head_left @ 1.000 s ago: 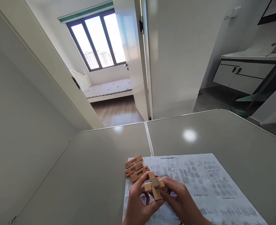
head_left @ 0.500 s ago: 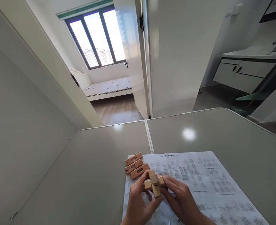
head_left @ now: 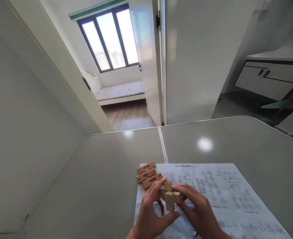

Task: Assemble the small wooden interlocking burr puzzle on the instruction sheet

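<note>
A pale wooden interlocking burr puzzle (head_left: 169,200), made of several crossed blocks, is held up over the printed sheet. My left hand (head_left: 151,210) is closed on it, with fingers along its left and far side and the thumb near its lower end. From the right, the fingers of my right hand (head_left: 197,203) pinch its side block. Just beyond my left fingertips lie three reddish-brown slotted wooden pieces: one at the back (head_left: 146,167), a middle one (head_left: 141,179) and a front one (head_left: 149,182). Dark marks show on them. My fingers hide part of the puzzle.
A large paper sheet (head_left: 221,189) with printed line drawings lies under my hands on the grey-green table (head_left: 106,179). A pale seam (head_left: 162,144) crosses the tabletop. Beyond stand an open door (head_left: 146,66), a bed (head_left: 121,89) and a white cabinet (head_left: 266,78).
The wooden puzzle has been turned in my hands, so a block end now faces me. The camera view has shifted slightly. The three slotted pieces stay by the sheet's corner.
</note>
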The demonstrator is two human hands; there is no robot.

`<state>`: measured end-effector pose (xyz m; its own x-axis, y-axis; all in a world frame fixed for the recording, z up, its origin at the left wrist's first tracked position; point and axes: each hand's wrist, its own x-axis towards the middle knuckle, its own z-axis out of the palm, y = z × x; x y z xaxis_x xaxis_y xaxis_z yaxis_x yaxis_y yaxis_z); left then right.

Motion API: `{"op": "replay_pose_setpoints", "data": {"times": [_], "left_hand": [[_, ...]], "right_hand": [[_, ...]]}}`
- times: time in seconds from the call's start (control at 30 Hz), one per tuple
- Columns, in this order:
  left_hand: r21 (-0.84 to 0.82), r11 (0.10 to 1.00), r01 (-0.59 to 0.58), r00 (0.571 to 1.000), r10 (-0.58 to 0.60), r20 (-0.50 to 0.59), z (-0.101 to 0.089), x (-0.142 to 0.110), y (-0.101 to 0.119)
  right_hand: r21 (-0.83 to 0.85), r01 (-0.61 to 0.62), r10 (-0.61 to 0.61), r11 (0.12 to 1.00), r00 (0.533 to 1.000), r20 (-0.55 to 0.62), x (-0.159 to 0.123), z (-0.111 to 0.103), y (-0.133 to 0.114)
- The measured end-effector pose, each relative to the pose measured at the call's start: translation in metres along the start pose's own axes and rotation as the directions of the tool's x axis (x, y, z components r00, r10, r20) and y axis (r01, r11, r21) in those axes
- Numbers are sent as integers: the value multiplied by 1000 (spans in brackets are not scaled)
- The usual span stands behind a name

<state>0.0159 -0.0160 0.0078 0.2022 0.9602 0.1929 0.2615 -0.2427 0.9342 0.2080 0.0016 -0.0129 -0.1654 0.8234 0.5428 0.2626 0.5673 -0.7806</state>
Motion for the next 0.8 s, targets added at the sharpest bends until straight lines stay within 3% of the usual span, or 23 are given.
{"op": "replay_pose_setpoints", "data": {"times": [0.17, 0.37, 0.47, 0.6, 0.73, 0.8], "left_hand": [[-74, 997, -16, 1000, 18, 19, -5, 2, -1], [-188, 960, 208, 976, -193, 97, -9, 8, 1], [-366, 879, 305, 952, -265, 155, -12, 10, -1], [-571, 767, 292, 956, -243, 163, -15, 15, -16], [-764, 543, 348, 935, -265, 237, -14, 21, -25], [-792, 484, 371, 921, -303, 246, -14, 22, -21]], "right_hand": [[-68, 13, -15, 998, 999, -30, 1, -5, 5], [-64, 83, -80, 995, 996, 41, 1, -2, 8], [-4, 37, -37, 999, 996, 80, -1, 2, 10], [55, -83, 80, 995, 996, 48, -4, 8, 13], [89, -145, 144, 985, 989, 18, -8, 12, 13], [93, -150, 146, 984, 988, 47, -9, 12, 13]]}}
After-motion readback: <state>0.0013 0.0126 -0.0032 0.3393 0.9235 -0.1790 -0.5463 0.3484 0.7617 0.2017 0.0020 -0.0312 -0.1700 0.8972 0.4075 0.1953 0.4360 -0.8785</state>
